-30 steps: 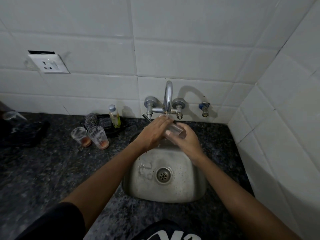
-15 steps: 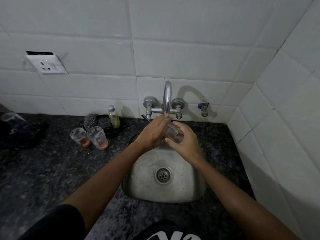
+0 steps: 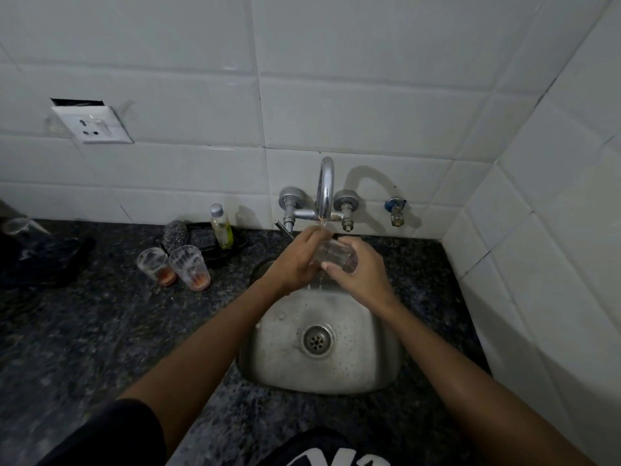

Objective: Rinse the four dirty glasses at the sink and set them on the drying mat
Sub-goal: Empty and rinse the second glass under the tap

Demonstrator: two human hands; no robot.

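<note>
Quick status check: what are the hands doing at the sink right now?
Both hands, left and right, grip one glass under the running tap. Two dirty glasses wait on the counter. Nothing in the way.

A home kitchen: steel sink (image 3: 322, 371) set in dark granite counter (image 3: 84, 331), wall tap (image 3: 324, 193), white tiles (image 3: 353, 112).
</note>
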